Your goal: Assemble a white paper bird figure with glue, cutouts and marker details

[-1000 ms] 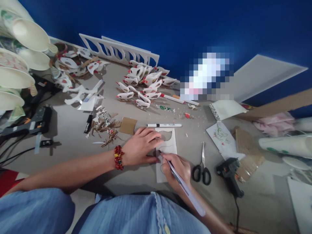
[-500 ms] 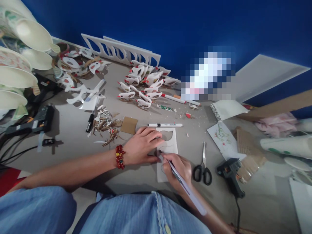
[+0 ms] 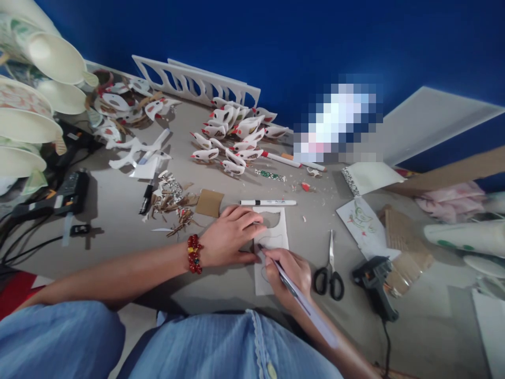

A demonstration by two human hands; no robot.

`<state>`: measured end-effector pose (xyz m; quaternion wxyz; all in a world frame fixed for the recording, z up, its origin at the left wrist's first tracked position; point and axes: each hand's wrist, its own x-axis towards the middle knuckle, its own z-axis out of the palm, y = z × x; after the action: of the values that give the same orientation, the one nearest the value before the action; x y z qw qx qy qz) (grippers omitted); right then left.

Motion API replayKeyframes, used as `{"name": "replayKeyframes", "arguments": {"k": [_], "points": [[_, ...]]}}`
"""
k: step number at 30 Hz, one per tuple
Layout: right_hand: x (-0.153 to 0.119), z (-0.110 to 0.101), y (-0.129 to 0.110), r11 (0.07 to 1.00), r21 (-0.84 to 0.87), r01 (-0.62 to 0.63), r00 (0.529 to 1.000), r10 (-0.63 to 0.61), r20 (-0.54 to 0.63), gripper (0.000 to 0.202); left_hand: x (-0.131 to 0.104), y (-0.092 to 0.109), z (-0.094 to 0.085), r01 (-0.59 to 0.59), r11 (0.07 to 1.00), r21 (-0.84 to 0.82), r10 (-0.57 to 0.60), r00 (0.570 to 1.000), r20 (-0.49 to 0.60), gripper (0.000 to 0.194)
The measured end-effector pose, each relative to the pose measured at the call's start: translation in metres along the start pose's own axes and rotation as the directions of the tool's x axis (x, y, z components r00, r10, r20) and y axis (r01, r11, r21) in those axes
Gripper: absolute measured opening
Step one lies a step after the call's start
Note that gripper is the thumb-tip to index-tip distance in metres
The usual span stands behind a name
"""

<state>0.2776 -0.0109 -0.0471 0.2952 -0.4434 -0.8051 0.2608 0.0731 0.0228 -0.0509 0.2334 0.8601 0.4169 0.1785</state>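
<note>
My left hand (image 3: 232, 235) lies flat, fingers spread, on the left edge of a white board (image 3: 282, 227). The board has a curved opening at its far end and drawn curved outlines nearer me. In my right hand (image 3: 291, 275) is a slim pen-like tool (image 3: 310, 308) with a pale lilac shaft; I cannot make out its exact kind. The tool slants up toward me, its dark tip at the board's surface close to my left thumb. A capped white marker (image 3: 268, 202) lies just beyond the board. Black-handled scissors (image 3: 330, 273) lie to the right.
White birds with red beaks (image 3: 236, 134) crowd the back, before white cut-out frames (image 3: 197, 79). Scraps (image 3: 173, 202) and a brown card square (image 3: 209, 203) lie left. Glue guns lie on both sides, one black (image 3: 376, 284) at right. Paper cups (image 3: 55, 58) stand far left.
The view has shifted very slightly. My right hand and the tool's tip have moved a tiny bit to the right; my left hand stays flat on the board.
</note>
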Motion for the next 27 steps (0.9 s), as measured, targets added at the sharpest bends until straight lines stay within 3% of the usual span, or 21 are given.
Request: {"name": "replayKeyframes", "arguments": {"k": [11,27], "points": [[-0.0012,-0.0008,-0.0005,0.999,0.000,-0.054,0.999,0.054,0.001,0.013,-0.0002,0.0008,-0.0007,0.003,1.000,0.006,-0.003,1.000,0.007,0.052],[-0.0016,-0.0015,0.0013,1.000,0.005,-0.028,1.000,0.028,0.014,0.013,-0.0006,0.0000,0.0000,-0.006,1.000,-0.001,0.006,1.000,-0.002,0.053]]}}
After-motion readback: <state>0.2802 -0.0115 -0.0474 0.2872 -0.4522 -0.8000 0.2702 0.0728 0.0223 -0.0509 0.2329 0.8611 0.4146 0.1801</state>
